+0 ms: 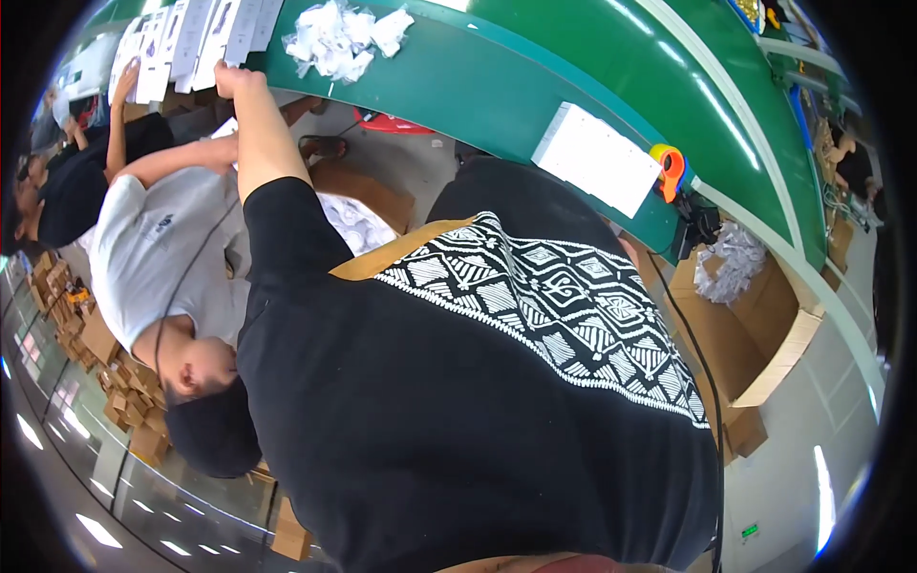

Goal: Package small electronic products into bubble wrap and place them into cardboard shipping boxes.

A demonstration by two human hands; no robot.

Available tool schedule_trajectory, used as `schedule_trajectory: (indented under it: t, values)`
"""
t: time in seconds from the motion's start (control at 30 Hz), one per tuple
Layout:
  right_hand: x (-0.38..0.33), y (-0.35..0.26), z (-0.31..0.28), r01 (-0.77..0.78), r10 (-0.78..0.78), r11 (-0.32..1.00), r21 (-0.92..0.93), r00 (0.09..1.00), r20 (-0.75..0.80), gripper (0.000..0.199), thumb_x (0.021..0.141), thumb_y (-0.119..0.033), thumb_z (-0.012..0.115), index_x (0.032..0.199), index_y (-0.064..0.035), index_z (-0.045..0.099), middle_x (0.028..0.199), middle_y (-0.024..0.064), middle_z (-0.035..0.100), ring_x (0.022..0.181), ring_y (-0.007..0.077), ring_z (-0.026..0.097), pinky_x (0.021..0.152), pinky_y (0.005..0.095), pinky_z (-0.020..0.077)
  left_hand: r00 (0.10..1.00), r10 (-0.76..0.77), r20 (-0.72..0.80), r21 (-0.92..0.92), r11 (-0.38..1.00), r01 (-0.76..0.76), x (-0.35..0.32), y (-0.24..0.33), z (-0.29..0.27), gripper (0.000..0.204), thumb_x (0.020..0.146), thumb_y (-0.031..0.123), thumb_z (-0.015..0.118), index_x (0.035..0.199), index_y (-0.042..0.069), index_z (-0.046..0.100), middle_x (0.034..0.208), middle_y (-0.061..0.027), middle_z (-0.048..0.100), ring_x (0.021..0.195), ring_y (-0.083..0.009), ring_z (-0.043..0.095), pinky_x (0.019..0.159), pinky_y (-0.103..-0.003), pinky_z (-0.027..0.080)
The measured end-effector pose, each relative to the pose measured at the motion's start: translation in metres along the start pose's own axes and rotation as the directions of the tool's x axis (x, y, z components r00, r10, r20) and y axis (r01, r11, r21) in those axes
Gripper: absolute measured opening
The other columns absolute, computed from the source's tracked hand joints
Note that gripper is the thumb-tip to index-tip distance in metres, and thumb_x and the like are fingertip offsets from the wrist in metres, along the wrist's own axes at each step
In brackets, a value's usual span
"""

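Observation:
My left arm stretches out to the far left over the green workbench (458,129). At its end my left hand (239,80) is closed, with its fingers at the lower edge of a flat white box (216,46). This box is in a row of several similar white boxes (153,57) that carry small dark prints. To the right of the hand lies a heap of crumpled clear plastic bags (339,40), apart from it. My right hand is out of sight; my black shirt fills the middle of the picture.
At my left, close by, sits a co-worker in a white shirt (158,239); another person's hand (125,84) is by the boxes. A white stack (597,158) and an orange tape dispenser (669,172) rest on the bench. An open carton (755,329) holds plastic bags.

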State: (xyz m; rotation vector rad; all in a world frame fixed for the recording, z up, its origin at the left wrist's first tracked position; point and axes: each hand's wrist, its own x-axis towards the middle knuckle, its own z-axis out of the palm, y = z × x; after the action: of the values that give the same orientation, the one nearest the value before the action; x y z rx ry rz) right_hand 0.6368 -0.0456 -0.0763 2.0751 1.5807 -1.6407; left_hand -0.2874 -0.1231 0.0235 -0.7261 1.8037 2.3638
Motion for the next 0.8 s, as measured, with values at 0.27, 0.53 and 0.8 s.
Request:
schedule_trajectory:
  t: [0.27,0.53,0.8]
  values:
    - [-0.001,-0.080,0.007,-0.043,0.040,0.996,0.074,0.998,0.047,0.037,0.098,-0.034,0.057,0.115,-0.0019,0.067,0.098,0.0041,0.071,0.081,0.0133,0.064,0.075,0.0270,0.0506,0.430,0.851,0.301,0.482,0.253,-0.839,-0.099,0.008,-0.014,0.040,0.076,0.027,0.071,0.107,0.001,0.071,0.114,-0.0138,0.059,0.113,-0.0292,0.051,0.096,-0.048,0.041]
    - [-0.042,-0.143,0.031,0.062,-0.103,0.971,0.229,0.980,0.170,0.037,0.099,-0.029,0.058,0.121,-0.0003,0.063,0.101,0.0057,0.070,0.090,0.0122,0.065,0.078,0.0254,0.0500,-0.049,0.762,0.646,0.100,-0.147,-0.984,-0.268,0.029,-0.031,0.037,0.070,0.011,0.079,0.105,0.003,0.071,0.109,-0.0111,0.060,0.101,-0.0290,0.056,0.088,-0.038,0.047]
    - [-0.098,-0.364,0.103,0.997,-0.993,0.061,-0.039,0.056,-0.106,0.113,0.068,-0.036,0.088,0.151,-0.0019,0.020,0.146,0.0183,0.038,0.141,0.0374,0.025,0.114,0.0486,0.0247,0.086,0.849,0.522,-0.088,0.154,-0.984,-0.461,-0.023,-0.115,0.038,0.064,0.001,0.080,0.102,0.004,0.073,0.105,-0.0096,0.059,0.090,-0.0247,0.059,0.076,-0.034,0.050]
